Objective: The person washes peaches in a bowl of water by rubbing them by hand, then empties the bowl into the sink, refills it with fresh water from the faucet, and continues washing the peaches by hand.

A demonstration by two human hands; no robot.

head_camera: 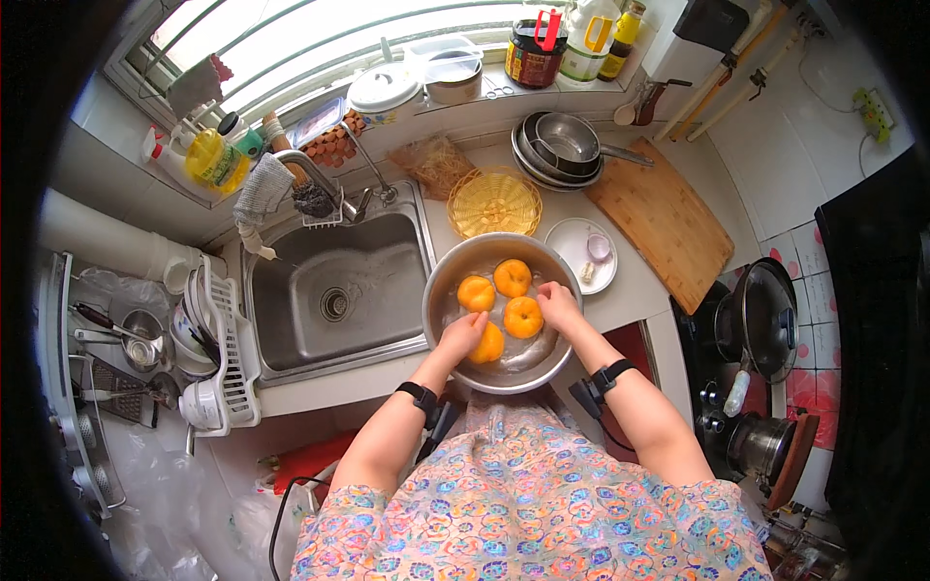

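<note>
A wide metal basin (pixel 443 367) stands in front of me at the counter's edge, with shallow clear liquid, apparently water, in its bottom. Several round orange-yellow fruits (pixel 512 277) lie in it. My left hand (pixel 463 335) reaches over the near left rim, thumb and forefinger close together, overlapping the nearest fruit (pixel 488 345). Whether it grips that fruit is hidden. Inside the right rim is my right hand (pixel 558 306), its fingers bent and bunched beside another fruit (pixel 523 318). A small gap seems to separate them, and what its fingertips hold, if anything, does not show.
Left of the basin is a steel sink (pixel 385 319) with a faucet (pixel 320 174). A yellow woven basket (pixel 494 200), a plate (pixel 556 236) with onion and garlic, nested pans (pixel 534 156) and a wooden cutting board (pixel 661 210) lie beyond. A lidded wok (pixel 766 319) sits on the stove.
</note>
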